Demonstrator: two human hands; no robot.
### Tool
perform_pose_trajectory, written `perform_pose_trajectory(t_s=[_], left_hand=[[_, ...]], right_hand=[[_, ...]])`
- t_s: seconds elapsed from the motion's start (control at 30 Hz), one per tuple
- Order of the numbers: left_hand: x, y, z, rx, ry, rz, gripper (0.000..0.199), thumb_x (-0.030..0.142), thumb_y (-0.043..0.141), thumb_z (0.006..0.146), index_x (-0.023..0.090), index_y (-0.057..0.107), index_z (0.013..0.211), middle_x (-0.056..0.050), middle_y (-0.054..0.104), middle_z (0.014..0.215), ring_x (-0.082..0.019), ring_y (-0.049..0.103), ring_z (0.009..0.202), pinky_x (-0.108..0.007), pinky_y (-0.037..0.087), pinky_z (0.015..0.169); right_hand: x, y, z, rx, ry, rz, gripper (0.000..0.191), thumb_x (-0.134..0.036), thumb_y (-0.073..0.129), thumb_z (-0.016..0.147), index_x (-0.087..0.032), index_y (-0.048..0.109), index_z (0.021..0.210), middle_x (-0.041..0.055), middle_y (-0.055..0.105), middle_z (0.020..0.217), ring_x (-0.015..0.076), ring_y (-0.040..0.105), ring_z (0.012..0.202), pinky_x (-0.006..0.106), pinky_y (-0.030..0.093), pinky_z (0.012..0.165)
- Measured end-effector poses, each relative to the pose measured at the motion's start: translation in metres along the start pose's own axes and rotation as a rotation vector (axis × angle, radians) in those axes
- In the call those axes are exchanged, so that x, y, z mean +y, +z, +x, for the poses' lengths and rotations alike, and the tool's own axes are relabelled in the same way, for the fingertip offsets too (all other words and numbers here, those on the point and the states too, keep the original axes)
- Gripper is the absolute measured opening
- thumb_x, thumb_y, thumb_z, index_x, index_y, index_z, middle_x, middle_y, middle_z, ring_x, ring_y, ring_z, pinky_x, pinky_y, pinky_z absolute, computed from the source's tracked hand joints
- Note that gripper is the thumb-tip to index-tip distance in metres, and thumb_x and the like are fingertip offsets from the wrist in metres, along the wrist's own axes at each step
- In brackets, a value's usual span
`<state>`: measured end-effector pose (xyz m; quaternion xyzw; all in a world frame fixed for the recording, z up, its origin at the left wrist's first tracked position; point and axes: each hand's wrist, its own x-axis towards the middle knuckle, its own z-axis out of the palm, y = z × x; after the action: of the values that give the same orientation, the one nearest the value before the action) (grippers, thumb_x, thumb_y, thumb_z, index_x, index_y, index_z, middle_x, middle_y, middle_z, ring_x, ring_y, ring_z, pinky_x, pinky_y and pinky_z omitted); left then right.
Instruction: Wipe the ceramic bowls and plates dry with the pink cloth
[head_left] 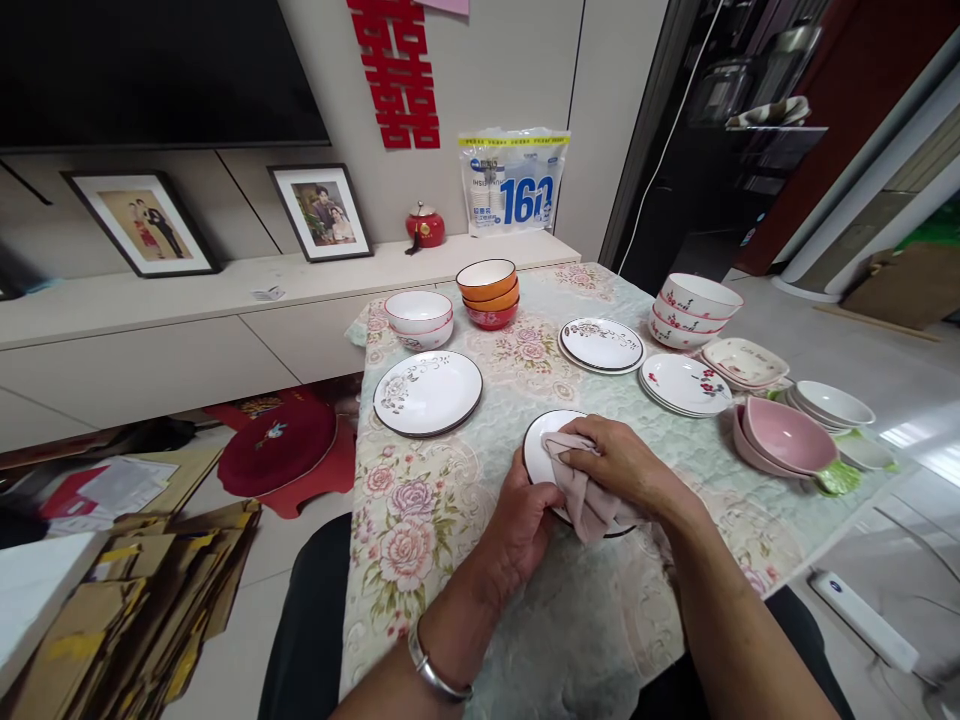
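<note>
Near the table's front middle is a white plate (537, 440) with a dark rim. My left hand (523, 510) grips its left edge, the thumb lying over the rim. In my right hand (622, 462) is a pale pink cloth (589, 500), its fingers closed on it and pressing it against the plate's face. The cloth and the hand hide much of the plate, and part of another dark rim shows under the cloth at the lower right. Behind the left hand lies a stack of white oval plates (429, 392) with dark rims.
A flowered cloth (409, 530) covers the table. White bowls (418, 318), orange bowls (487, 285), flowered plates (602, 345), more plates (686, 385), tall bowls (694, 310) and pink bowls (791, 437) stand around its far and right sides. A red stool (281, 450) and flattened cardboard (127, 610) are at left.
</note>
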<state>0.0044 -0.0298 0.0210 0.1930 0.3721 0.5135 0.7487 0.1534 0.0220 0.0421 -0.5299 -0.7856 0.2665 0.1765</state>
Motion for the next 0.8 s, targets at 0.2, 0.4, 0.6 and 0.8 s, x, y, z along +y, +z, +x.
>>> perform_pose_trajectory(t_s=[0.2,0.4,0.6,0.8], left_hand=[[0.002,0.001,-0.001,-0.003,-0.007,0.010,0.071,-0.001,0.053,0.047,0.019,0.058,0.115,-0.003,0.068,0.093,-0.018,0.058,0.079,-0.027,0.047,0.068],[0.001,0.000,0.000,-0.014,0.003,0.009,0.072,-0.001,0.053,0.048,0.019,0.059,0.116,-0.003,0.068,0.095,-0.017,0.058,0.079,-0.026,0.046,0.067],[0.000,-0.001,0.001,-0.020,-0.001,0.005,0.071,0.000,0.053,0.048,0.018,0.057,0.117,-0.003,0.068,0.092,-0.017,0.058,0.079,-0.027,0.046,0.066],[-0.002,-0.004,0.002,-0.053,0.028,0.022,0.072,-0.001,0.053,0.047,0.018,0.058,0.117,-0.001,0.067,0.089,-0.017,0.059,0.079,-0.026,0.046,0.067]], right_hand=[[0.003,0.000,0.000,0.001,0.021,-0.017,0.016,-0.030,0.056,0.086,-0.021,0.067,0.092,0.0041,0.064,0.090,0.0189,0.056,0.082,0.028,0.038,0.070],[-0.001,0.001,-0.001,-0.011,0.013,0.008,0.017,-0.030,0.054,0.087,-0.021,0.067,0.094,0.0036,0.065,0.092,0.0187,0.057,0.083,0.027,0.038,0.071],[-0.003,-0.007,-0.004,-0.025,0.080,-0.083,0.017,-0.026,0.055,0.084,-0.018,0.067,0.093,0.0058,0.066,0.090,0.0192,0.057,0.080,0.028,0.037,0.069],[-0.012,0.003,-0.001,-0.032,-0.036,-0.016,0.016,-0.022,0.056,0.084,-0.020,0.068,0.094,0.0040,0.065,0.094,0.0181,0.057,0.085,0.027,0.038,0.073]])
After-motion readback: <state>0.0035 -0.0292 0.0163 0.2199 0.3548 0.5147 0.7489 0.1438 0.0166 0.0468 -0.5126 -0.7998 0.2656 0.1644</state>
